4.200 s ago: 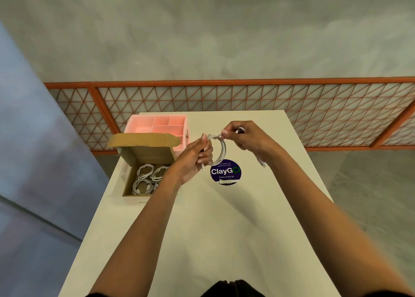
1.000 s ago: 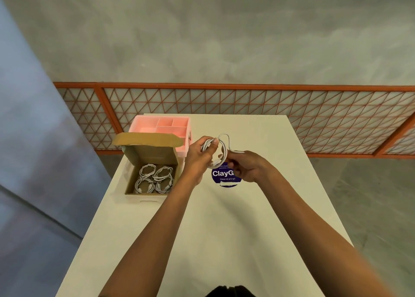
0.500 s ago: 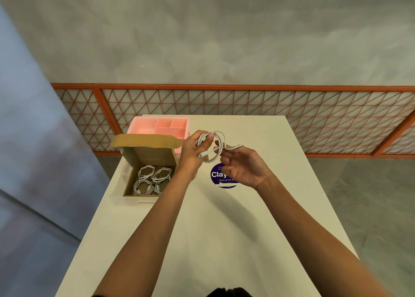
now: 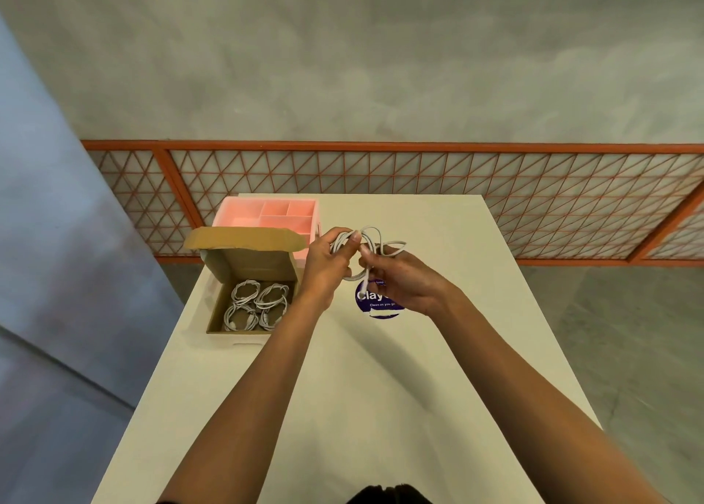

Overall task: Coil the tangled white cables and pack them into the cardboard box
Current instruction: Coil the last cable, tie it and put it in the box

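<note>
Even soft daylight, faint arm shadows on table (image 4: pixel 438 370) (edges bowed, blurred).

Matt brown cardboard box (image 4: pixel 251 263), smooth pink plastic organiser (image 4: pixel 266 214), smooth matt table (image 4: pixel 343 389), rubbery white cable (image 4: pixel 375 242)

Cable (image 4: pixel 338 245) in left hand (image 4: pixel 324 264), right hand (image 4: pixel 404 283)

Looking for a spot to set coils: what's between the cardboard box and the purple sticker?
Head view: only the left hand hovers there; the table beneath looks bare.
</note>
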Demonstrator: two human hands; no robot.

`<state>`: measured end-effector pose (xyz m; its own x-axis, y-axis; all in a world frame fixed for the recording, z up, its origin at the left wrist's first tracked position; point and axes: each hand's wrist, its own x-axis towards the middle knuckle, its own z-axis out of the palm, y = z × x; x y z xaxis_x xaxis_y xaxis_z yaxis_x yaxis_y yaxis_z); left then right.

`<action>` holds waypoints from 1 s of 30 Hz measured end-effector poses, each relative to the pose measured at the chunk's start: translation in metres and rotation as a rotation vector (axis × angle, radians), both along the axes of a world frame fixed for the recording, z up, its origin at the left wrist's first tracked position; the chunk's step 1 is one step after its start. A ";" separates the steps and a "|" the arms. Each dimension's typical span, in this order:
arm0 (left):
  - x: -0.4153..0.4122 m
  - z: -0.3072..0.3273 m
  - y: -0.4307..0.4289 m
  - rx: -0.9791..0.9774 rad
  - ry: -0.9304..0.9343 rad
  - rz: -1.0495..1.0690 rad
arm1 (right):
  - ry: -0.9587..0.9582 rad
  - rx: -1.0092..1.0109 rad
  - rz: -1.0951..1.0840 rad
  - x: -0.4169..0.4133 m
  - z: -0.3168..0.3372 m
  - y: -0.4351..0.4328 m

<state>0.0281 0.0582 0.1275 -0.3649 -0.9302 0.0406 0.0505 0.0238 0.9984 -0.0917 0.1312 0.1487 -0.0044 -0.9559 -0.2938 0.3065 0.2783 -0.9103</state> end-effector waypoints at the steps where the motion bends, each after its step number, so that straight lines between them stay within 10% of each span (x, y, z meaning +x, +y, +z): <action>1: 0.000 0.000 0.000 0.007 0.000 -0.013 | 0.069 0.010 0.013 0.000 0.001 -0.001; 13: 0.006 -0.020 -0.006 -0.222 -0.049 0.122 | 0.167 0.301 0.032 -0.011 0.024 -0.003; 30: -0.007 -0.025 0.001 -0.432 -0.189 0.201 | 0.991 0.240 0.373 -0.021 0.068 -0.003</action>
